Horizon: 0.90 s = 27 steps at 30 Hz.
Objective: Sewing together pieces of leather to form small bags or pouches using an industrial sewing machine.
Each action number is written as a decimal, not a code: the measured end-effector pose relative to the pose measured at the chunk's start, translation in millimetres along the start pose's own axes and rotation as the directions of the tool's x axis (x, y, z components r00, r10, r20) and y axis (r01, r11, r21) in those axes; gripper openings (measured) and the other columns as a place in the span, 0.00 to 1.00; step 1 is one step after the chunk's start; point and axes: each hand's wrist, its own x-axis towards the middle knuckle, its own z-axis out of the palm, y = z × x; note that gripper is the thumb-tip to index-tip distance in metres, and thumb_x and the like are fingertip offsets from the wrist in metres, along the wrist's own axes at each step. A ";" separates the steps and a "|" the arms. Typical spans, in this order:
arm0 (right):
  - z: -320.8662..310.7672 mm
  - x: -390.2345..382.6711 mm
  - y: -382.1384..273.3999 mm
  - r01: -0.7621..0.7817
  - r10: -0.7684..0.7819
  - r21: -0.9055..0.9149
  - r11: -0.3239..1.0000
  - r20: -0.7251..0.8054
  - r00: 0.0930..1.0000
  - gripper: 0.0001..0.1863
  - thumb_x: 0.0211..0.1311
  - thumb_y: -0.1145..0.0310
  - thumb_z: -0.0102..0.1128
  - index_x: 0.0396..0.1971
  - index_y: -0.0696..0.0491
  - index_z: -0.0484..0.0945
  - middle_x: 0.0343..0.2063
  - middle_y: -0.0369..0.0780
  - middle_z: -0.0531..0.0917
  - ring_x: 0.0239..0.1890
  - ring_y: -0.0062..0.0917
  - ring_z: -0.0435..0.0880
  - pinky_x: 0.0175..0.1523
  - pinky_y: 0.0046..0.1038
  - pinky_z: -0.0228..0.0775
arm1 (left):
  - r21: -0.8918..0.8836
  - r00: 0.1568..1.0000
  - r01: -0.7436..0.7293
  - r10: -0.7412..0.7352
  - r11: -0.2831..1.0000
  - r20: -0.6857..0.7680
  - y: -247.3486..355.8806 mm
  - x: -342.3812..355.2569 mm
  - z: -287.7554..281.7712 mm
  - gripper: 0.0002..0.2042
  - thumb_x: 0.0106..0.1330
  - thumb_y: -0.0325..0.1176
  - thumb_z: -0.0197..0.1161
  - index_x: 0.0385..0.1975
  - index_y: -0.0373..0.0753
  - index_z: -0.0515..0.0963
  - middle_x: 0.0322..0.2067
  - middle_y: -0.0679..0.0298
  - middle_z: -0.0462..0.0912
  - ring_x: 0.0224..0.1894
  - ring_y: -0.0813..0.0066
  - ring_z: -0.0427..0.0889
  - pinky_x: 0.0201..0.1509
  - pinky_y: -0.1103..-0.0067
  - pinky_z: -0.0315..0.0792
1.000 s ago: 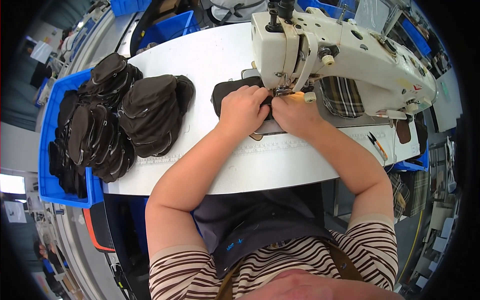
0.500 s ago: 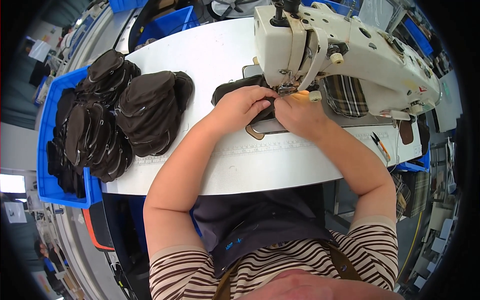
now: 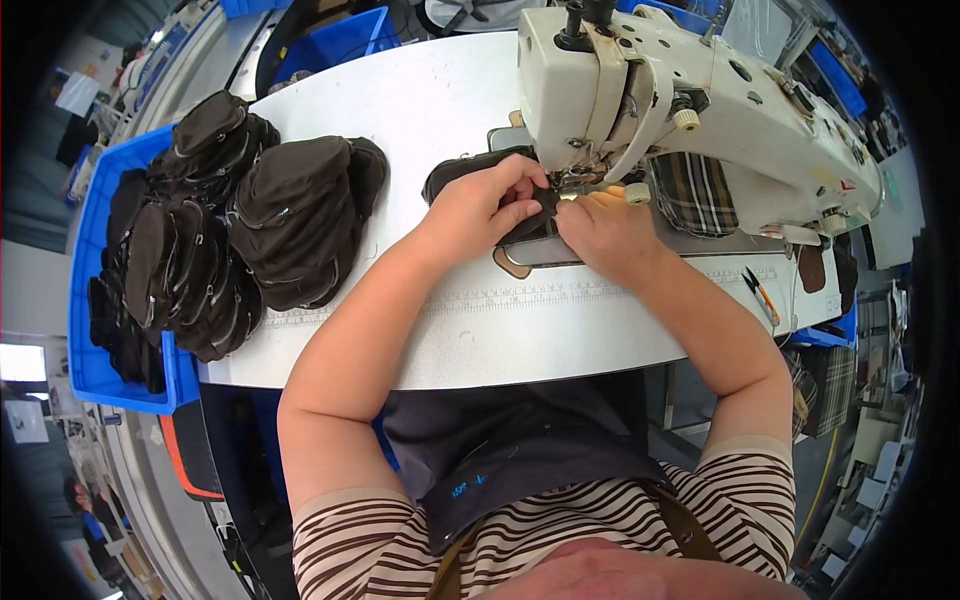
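Observation:
A dark brown fabric piece [image 3: 455, 172] lies under the needle area of the white sewing machine [image 3: 572, 85]. My left hand [image 3: 478, 205] rests on that piece just left of the presser foot, thumb and bent fingers gathered at the cloth. Close to the needle on the right, my right hand [image 3: 612, 232] is closed on the near edge of the same cloth, its fingertips partly hidden. Beyond it, a plaid fabric panel [image 3: 697, 195] lies beneath the machine's arm; I cannot tell whether it joins the brown piece.
Several dark brown zippered pouches [image 3: 295, 225] are heaped at the left, some in a blue bin [image 3: 88, 340] beside the white table [image 3: 430, 85]. Orange-handled thread snips [image 3: 765, 298] lie at the right. A ruler strip [image 3: 480, 299] runs along the table's near side.
My left fingers have lifted and bent more, drawing slightly away from the needle. My right hand stays nearly in place on the cloth. The whole view has shifted a little.

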 end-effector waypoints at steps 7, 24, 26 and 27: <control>0.1 1.8 -3.1 -0.003 0.004 0.034 0.999 -0.025 1.000 0.12 0.53 0.73 0.70 0.24 0.48 0.72 0.19 0.32 0.75 0.21 0.26 0.80 0.27 0.29 0.71 | 0.118 0.979 -0.200 0.192 0.973 0.073 -9.0 2.4 -1.2 0.09 0.75 0.29 0.63 0.51 0.40 0.83 0.43 0.61 0.86 0.46 0.61 0.85 0.52 0.73 0.78; -28.3 2.2 5.7 0.073 -0.112 0.198 0.978 0.196 0.974 0.11 0.57 0.67 0.71 0.40 0.48 0.86 0.24 0.30 0.78 0.27 0.23 0.84 0.25 0.30 0.74 | 0.179 0.979 -0.188 0.169 0.966 0.114 -14.6 3.0 -6.3 0.07 0.73 0.29 0.65 0.48 0.40 0.85 0.42 0.62 0.85 0.46 0.63 0.85 0.50 0.72 0.78; -20.8 -6.8 7.2 0.048 -0.093 0.214 0.976 0.204 0.975 0.16 0.54 0.68 0.71 0.45 0.48 0.87 0.26 0.30 0.78 0.30 0.23 0.84 0.29 0.30 0.76 | 0.143 0.980 -0.186 0.173 0.972 0.102 -15.1 6.3 -5.4 0.07 0.73 0.35 0.65 0.45 0.44 0.86 0.42 0.64 0.86 0.46 0.61 0.85 0.49 0.70 0.79; -19.5 -8.2 6.6 0.038 -0.084 0.226 0.973 0.200 0.976 0.16 0.54 0.68 0.71 0.45 0.48 0.87 0.26 0.30 0.78 0.30 0.23 0.84 0.29 0.30 0.76 | 0.148 0.981 -0.176 0.160 0.973 0.112 -15.0 6.4 -5.1 0.07 0.73 0.35 0.65 0.45 0.44 0.86 0.42 0.64 0.86 0.46 0.61 0.85 0.49 0.70 0.79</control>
